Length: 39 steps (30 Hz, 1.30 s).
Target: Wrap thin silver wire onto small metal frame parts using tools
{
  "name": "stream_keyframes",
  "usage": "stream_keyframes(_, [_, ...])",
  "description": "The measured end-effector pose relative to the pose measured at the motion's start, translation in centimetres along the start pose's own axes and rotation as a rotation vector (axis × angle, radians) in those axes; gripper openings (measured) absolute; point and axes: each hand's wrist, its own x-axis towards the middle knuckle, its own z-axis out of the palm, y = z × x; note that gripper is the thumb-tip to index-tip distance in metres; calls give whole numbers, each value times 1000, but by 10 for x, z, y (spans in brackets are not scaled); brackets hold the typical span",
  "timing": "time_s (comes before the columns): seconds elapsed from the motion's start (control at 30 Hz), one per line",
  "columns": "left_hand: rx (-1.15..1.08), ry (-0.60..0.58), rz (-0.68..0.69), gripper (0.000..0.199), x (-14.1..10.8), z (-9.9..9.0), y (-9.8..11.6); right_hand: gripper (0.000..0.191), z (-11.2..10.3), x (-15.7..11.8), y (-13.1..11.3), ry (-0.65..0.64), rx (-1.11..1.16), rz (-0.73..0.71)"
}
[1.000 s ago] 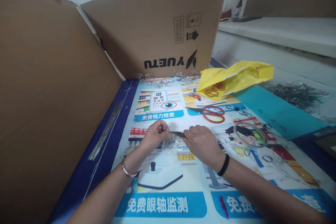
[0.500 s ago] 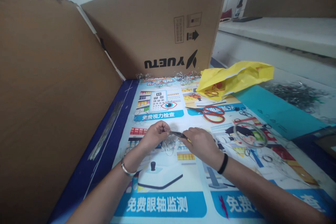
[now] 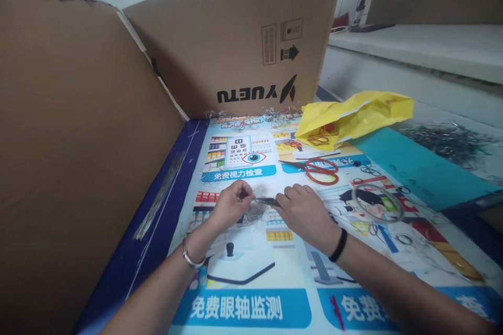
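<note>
In my right hand (image 3: 304, 214) is a pair of pliers (image 3: 268, 201), gripped at the handles, its dark narrow jaws pointing left. The jaw tips meet the fingertips of my left hand (image 3: 234, 204), which pinches a thin wire piece. A tangle of fine silvery wire (image 3: 255, 213) hangs just below the fingers and the jaws; its exact shape is blurred. Behind my hands, scissors with red-orange handles (image 3: 321, 171) lie on the printed sheet, blades toward the left. A coil of pale wire (image 3: 377, 202) rests to the right of my right hand.
Cardboard panels (image 3: 231, 36) stand at the left and back. A bundle of straight wires (image 3: 159, 196) lies on the left edge. A yellow bag (image 3: 357, 115), a teal sheet (image 3: 424, 170) and a heap of wire scraps (image 3: 451, 141) are at the right. Pink threads (image 3: 337, 312) lie in front.
My right hand has turned slightly, and the pliers now lie a little flatter at my left fingertips. The whole view has shifted very slightly. My left hand keeps its pinch.
</note>
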Motion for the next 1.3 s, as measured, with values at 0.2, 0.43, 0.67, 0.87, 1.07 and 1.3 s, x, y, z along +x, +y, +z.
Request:
stream_keyframes(0.2, [9,15,16,4,-1,0,-2,18,-3,1,-1,34,-27,16])
stream_keyframes(0.43, [-73,7,-27,5,0,5,-7,17,-7,1,-5,77,-41,3])
stream_keyframes(0.67, [0,3,5,10,-1,6,-6,14,-7,2,-7,59,-38,-16])
stream_keyframes(0.87, [-13,13,12,9,-3,6,2,17,-2,0,-6,66,-36,-10])
stream_keyframes(1.07, [-76,35,26,8,-3,6,4,21,-2,0,-6,49,-7,36])
stream_keyframes(1.3, [-154,-3,-11,9,-3,5,2,21,5,-2,-5,47,52,67])
